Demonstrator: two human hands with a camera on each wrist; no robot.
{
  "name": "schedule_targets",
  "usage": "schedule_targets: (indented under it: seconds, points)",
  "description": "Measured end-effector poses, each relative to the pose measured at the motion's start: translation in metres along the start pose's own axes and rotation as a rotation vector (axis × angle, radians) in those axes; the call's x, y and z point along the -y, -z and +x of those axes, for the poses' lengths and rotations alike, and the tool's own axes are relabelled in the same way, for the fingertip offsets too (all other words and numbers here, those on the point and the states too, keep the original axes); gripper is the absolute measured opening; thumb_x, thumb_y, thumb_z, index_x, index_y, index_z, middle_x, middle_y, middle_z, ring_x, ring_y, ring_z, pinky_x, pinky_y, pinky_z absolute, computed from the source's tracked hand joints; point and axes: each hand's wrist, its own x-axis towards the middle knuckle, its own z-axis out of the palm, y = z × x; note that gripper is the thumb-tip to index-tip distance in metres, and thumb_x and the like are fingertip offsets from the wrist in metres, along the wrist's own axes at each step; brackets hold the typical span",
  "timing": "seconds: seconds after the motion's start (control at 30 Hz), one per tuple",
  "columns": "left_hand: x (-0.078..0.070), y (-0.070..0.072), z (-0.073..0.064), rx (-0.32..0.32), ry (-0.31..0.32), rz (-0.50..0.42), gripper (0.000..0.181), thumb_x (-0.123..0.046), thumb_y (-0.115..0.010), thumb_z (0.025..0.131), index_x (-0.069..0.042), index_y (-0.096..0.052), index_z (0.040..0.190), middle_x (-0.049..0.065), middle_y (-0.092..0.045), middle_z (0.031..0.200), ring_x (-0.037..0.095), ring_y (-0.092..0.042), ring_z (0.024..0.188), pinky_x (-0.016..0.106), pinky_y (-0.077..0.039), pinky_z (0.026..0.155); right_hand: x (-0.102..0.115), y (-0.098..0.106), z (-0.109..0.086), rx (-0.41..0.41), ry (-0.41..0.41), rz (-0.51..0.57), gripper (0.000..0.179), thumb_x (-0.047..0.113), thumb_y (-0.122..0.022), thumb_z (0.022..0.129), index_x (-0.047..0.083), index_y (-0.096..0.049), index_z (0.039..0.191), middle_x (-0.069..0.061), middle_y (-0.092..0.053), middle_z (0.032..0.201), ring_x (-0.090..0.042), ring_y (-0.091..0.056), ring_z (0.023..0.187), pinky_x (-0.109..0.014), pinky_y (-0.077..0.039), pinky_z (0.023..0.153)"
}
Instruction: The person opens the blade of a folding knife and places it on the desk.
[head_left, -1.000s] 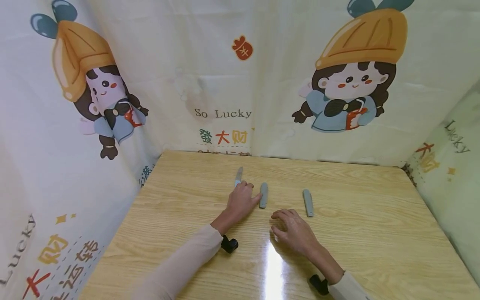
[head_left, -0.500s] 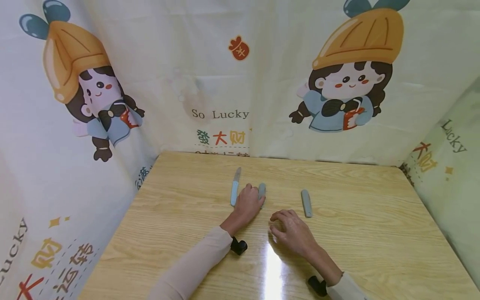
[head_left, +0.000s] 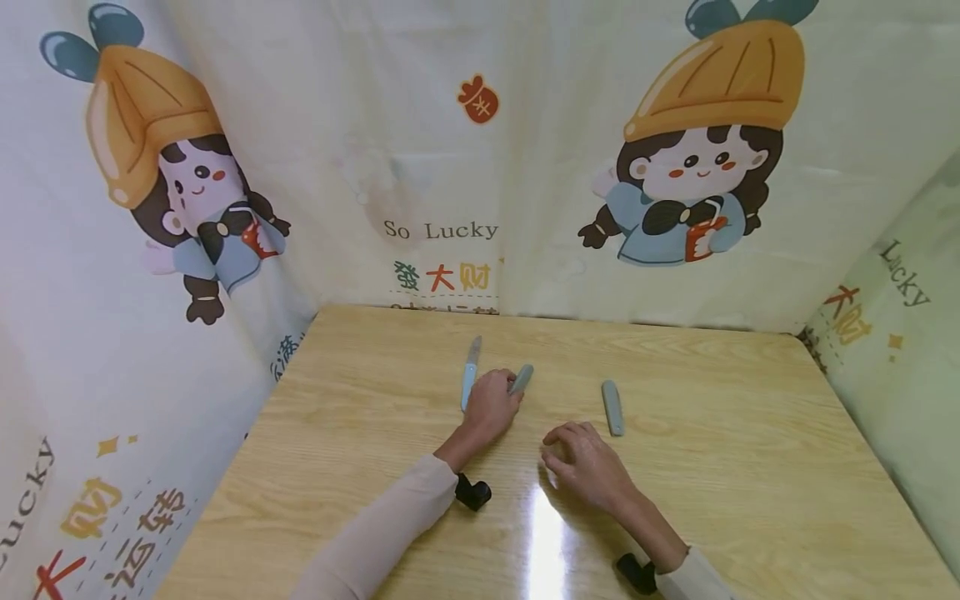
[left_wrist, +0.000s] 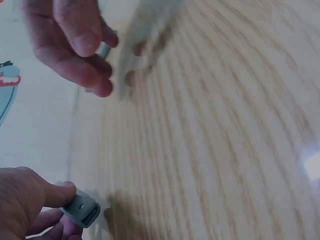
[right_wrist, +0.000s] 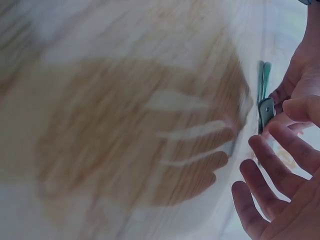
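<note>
The gray sheath [head_left: 522,379], in the head view, is pinched by the left hand [head_left: 491,406], just right of a blue-handled knife [head_left: 469,377]; the right hand [head_left: 588,465] lies near a second sheath [head_left: 612,408]. The left-wrist view shows the gray sheath's slotted end. The right-wrist view shows the right hand's fingers [right_wrist: 277,175] loosely spread.

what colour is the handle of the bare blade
The handle is light blue, clearest in the head view.

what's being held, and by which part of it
The left hand grips the grey slotted piece, just behind its slotted end; the right hand holds nothing.
</note>
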Motion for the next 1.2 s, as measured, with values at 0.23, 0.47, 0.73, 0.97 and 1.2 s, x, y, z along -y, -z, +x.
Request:
schedule_targets:
  seconds: [0.23,0.47,0.73,0.97,1.2]
  points:
    - [-0.003,0.008,-0.003,-0.023,0.107,-0.254,0.019,-0.018,-0.078,0.091,-0.003,-0.076,0.102,0.000,-0.072,0.085,0.009,-0.066,0.072,0.029,-0.055,0.065,0.001,0.001,0.002,0.030,-0.061,0.075,0.018,0.023,-0.070,0.099,0.013,-0.073,0.113,0.003,-0.069,0.110,-0.024,-0.063,0.108,-0.049,-0.052,0.088]
    - [-0.011,0.020,-0.006,0.030,0.226,-0.549,0.020,-0.015,-0.079,0.090,0.002,-0.078,0.101,0.008,-0.075,0.090,0.017,-0.070,0.079,0.035,-0.057,0.072,0.000,0.002,0.007,0.003,-0.115,0.185,0.025,0.020,-0.062,0.104,0.006,-0.067,0.124,0.004,-0.071,0.102,-0.015,-0.067,0.091,-0.044,-0.055,0.080]
    - [-0.024,0.026,-0.014,0.155,0.298,-0.801,0.025,-0.013,-0.078,0.091,0.005,-0.075,0.108,0.013,-0.076,0.093,0.028,-0.074,0.079,0.037,-0.055,0.070,-0.004,0.010,0.013,-0.114,-0.130,0.435,0.029,0.013,-0.053,0.108,-0.006,-0.062,0.128,-0.011,-0.071,0.108,-0.029,-0.066,0.099,-0.041,-0.055,0.082]
    - [-0.027,0.031,-0.025,0.213,0.303,-0.821,0.025,-0.018,-0.079,0.091,0.000,-0.077,0.109,0.008,-0.076,0.090,0.022,-0.072,0.075,0.031,-0.049,0.061,-0.004,0.017,0.026,-0.079,-0.264,0.777,0.038,0.023,-0.052,0.109,-0.008,-0.060,0.131,-0.020,-0.065,0.115,-0.039,-0.063,0.106,-0.045,-0.055,0.087]
    - [-0.025,0.032,-0.033,0.255,0.289,-0.788,0.026,-0.020,-0.080,0.091,0.000,-0.078,0.107,0.009,-0.076,0.091,0.021,-0.072,0.074,0.033,-0.053,0.064,-0.002,0.018,0.038,-0.066,-0.300,0.890,0.036,0.024,-0.059,0.106,-0.009,-0.064,0.122,-0.016,-0.067,0.107,-0.028,-0.066,0.096,-0.043,-0.056,0.084]
